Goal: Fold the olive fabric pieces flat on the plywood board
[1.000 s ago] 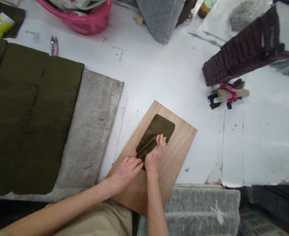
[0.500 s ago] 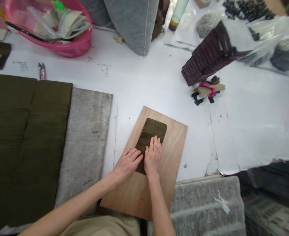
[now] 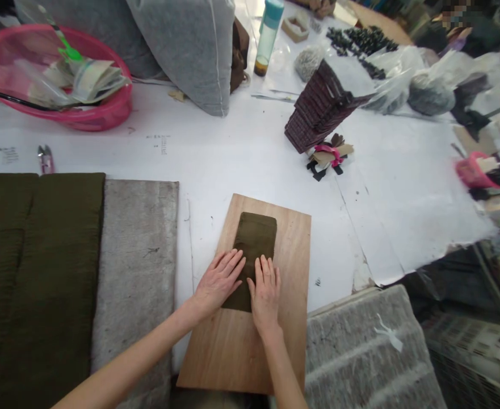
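A dark olive fabric piece (image 3: 256, 230), rectangular with rounded far corners, lies flat on a wooden board (image 3: 292, 295) in front of me. My left hand (image 3: 219, 278) rests on its left edge, fingers stretched out and pointing away to the right. On its right side lies my right hand (image 3: 267, 292), palm down with the fingers extended forward. Neither hand grips anything. Both palms cover parts of the fabric's near half. To the left, tall stacks of the same olive fabric (image 3: 62, 272) stand beside a grey felt-like mat (image 3: 141, 250).
A pink basin (image 3: 92, 119) holds papers and a bottle at the back left, with thread snips (image 3: 45, 159) nearer. A stack of dark maroon pieces (image 3: 318, 108) stands beyond a tied bundle of strips (image 3: 328, 157). A grey padded cover (image 3: 360, 346) hangs at the right edge.
My view has swung to the right. The left hand has slid farther forward along the fabric's left edge, and the right hand has drawn slightly back toward me.
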Demonstrator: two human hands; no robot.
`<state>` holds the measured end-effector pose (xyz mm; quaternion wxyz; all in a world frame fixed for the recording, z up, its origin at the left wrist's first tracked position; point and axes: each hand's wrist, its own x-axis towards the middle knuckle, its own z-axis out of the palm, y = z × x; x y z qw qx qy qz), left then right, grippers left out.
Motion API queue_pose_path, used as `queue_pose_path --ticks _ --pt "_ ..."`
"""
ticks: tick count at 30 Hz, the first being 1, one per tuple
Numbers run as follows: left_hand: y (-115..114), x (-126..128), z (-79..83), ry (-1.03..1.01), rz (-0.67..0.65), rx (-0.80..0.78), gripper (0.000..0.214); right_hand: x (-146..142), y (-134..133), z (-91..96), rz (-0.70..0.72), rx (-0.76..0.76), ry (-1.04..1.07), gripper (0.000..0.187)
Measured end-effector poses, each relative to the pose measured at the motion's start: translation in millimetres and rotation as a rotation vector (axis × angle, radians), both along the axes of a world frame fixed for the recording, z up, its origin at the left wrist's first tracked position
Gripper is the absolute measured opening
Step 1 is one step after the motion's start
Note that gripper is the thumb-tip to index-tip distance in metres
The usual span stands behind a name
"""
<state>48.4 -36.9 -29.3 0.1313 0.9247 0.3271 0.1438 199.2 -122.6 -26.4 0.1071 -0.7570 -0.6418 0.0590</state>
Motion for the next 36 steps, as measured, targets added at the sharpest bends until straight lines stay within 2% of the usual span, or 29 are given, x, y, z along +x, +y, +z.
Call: queue_pose_path --ticks 4,9,11,15,18,21,23,26,29,31,34,36 --pt "-9.6 -13.1 -3.8 0.044 -0.006 0.000 0.048 -0.1 -13.2 2.6 0.028 -0.021 0.014 0.051" --pt "7.7 1.9 1.3 0.072 -0.009 -0.002 0.054 3.9 14.3 5.7 0.005 0.006 0.021 0.052" --pt "13.0 6.7 1.2 0.089 -0.011 -0.016 0.055 5.3 16.2 3.6 0.026 -0.012 0.024 0.053" --pt "3.6 -1.4 -1.1 0.094 0.005 -0.024 0.055 5.2 -3.4 5.1 0.058 -0.064 0.042 0.053" --pt "-1.3 -4.6 -2.3 0.070 0.028 -0.019 0.052 5.4 3.4 10.0 0.054 -0.061 0.051 0.052" --pt "12.7 4.3 -4.6 0.030 0.052 -0.023 0.049 3.9 30.2 9.7 0.040 -0.033 0.055 0.052" --pt "29.4 10.4 -7.3 -0.002 0.085 -0.040 0.048 0.0 36.5 7.4 0.055 -0.036 0.059 0.054" --pt "53.1 10.9 -12.5 -0.055 0.129 -0.087 0.048 -7.0 16.1 6.8 0.128 -0.059 0.068 0.056" --pt "65.6 5.4 -18.3 -0.117 0.182 -0.119 0.047 -7.0 0.2 11.4 0.168 -0.055 0.094 0.055" --pt "67.7 3.7 -21.4 -0.148 0.217 -0.124 0.046 -1.6 15.8 14.7 0.151 -0.047 0.093 0.054" --pt "66.2 5.7 -24.2 -0.165 0.238 -0.117 0.047 7.1 62.8 14.1 0.108 -0.030 0.073 0.055" --pt "64.7 7.6 -25.5 -0.151 0.236 -0.106 0.048 8.2 79.4 10.2 0.118 -0.040 0.067 0.057"
